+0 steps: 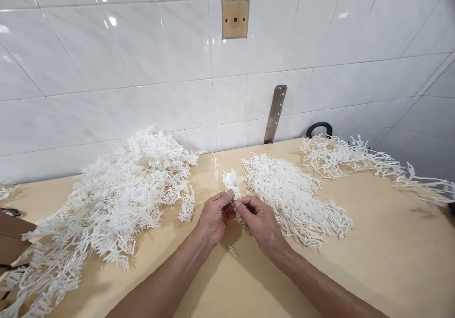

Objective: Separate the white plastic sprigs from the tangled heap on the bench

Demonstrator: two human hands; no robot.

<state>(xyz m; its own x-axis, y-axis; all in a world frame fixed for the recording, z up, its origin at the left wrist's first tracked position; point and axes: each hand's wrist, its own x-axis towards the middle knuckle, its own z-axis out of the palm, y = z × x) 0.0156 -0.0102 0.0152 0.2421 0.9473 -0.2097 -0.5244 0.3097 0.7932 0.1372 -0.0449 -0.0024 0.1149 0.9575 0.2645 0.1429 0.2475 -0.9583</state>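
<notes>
Close together above the table, my left hand (pixel 215 213) and my right hand (pixel 261 221) both pinch a small white, feathery branched sprig (pixel 232 180), apparently plastic. Its upper part sticks out beyond my fingertips, while its lower end is hidden between them. To the left spreads a large heap of similar white branched sprigs (pixel 142 195). A flatter pile of thin white sprigs (pixel 291 195) lies just right of my right hand. A few loose thin pieces (pixel 233 250) rest on the table below my hands, and a thin white stem (pixel 215 166) lies beyond them.
The light wooden table (pixel 391 251) meets a white tiled wall (pixel 142 48). At the back right lie longer white branches (pixel 341 154) beside a black curved handle (pixel 319 127). A metal strip (pixel 275 114) leans against the wall. A cardboard box (pixel 14 237) stands at the left edge.
</notes>
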